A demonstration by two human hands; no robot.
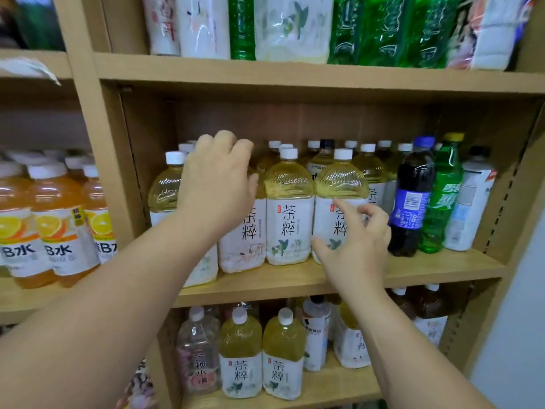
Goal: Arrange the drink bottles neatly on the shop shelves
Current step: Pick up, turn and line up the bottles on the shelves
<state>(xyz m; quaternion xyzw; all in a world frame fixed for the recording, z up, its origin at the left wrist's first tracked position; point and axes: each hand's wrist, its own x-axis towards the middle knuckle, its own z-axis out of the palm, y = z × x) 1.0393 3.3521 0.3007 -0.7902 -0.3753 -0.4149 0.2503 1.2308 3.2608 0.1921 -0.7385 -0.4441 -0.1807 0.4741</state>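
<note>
Several pale yellow tea bottles with white caps and white labels stand on the middle shelf (442,270). My left hand (218,178) curls over the top of one front-row tea bottle (241,240), hiding its cap and neck. That bottle stands a little further forward than the tea bottle in the middle of the row (289,219). My right hand (354,240) is spread in front of the right tea bottle (339,178), with the index fingertip on its label. To its right stand a dark cola bottle (411,202) and a green soda bottle (442,199).
A white-labelled bottle (469,211) stands at the shelf's right end, near the upright. Orange drink bottles (59,225) fill the left bay. More tea bottles (241,355) stand on the shelf below, and green bottles (383,31) on the shelf above. A pale wall (516,320) is at the right.
</note>
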